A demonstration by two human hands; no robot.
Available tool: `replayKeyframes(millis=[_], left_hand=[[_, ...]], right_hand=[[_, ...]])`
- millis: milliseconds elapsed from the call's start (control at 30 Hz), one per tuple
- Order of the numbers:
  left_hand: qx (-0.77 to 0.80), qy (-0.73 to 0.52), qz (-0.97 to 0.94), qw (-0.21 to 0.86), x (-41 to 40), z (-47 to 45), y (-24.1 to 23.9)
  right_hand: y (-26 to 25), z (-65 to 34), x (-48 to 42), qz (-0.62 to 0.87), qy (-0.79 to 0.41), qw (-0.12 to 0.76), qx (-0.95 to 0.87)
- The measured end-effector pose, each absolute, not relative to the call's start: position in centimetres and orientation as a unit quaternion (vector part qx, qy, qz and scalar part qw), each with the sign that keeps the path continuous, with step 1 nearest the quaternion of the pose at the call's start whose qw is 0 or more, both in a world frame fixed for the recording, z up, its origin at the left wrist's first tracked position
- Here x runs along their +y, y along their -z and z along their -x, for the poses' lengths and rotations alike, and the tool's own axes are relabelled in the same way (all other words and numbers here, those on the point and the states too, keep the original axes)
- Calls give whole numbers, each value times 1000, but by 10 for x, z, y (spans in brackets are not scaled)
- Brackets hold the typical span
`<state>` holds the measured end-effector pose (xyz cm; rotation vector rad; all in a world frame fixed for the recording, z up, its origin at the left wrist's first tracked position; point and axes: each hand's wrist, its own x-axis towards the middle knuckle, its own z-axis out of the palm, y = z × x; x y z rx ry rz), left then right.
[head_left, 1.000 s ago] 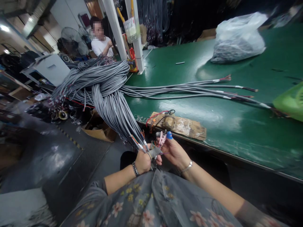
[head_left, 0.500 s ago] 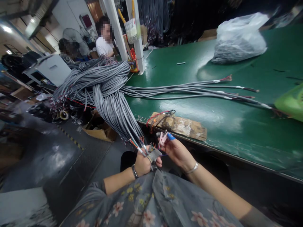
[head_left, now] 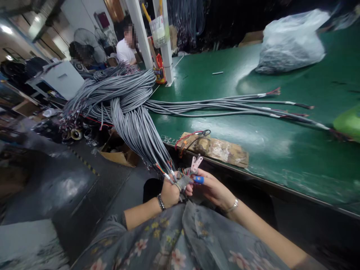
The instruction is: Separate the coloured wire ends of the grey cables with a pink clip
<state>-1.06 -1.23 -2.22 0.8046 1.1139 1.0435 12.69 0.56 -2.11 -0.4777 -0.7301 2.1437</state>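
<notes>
My left hand [head_left: 170, 193], closed, grips a grey cable [head_left: 184, 183] close to my body. Thin coloured wires [head_left: 181, 171] fan out from its stripped end. My right hand [head_left: 209, 186] has blue tape [head_left: 199, 180] around a fingertip, and its fingers are pinched beside those wires. A small pale pink clip-like tool [head_left: 196, 163] sticks up from the right fingers; its jaws are hidden. Just beyond the left hand, the ends of other grey cables show white bands and orange, green and blue wires [head_left: 160, 168].
A large bundle of grey cables [head_left: 135, 123] drapes over the green table's [head_left: 267, 146] left end. A worn wooden block [head_left: 216, 150] with red and black leads lies along the front edge. Behind are a plastic bag [head_left: 289, 45], a white post [head_left: 165, 60] and a seated person [head_left: 125, 50].
My right hand has turned and moved in against the wires, its blue-taped fingertip coming down beside the left hand. The pink tool now stands more upright. My left hand stays in place.
</notes>
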Motion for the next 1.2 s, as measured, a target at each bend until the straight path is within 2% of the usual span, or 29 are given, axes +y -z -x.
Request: replayKeyframes(millis=[367,733,967,1200], left_hand=[[495,-449,-406,624,-15,16,24],[503,-498,-352,613,-17,13,22],[508,-523,-313,608,-16,9,13],[510,-495,-347,612,-14,6,10]], right_hand=[[18,-121,4,259,-815,414,-312],[19,-121,2,266,-817,422,-289],[28,-134,21,315,-808,450,-214],[26,-127,33,331,-784,479,-215]])
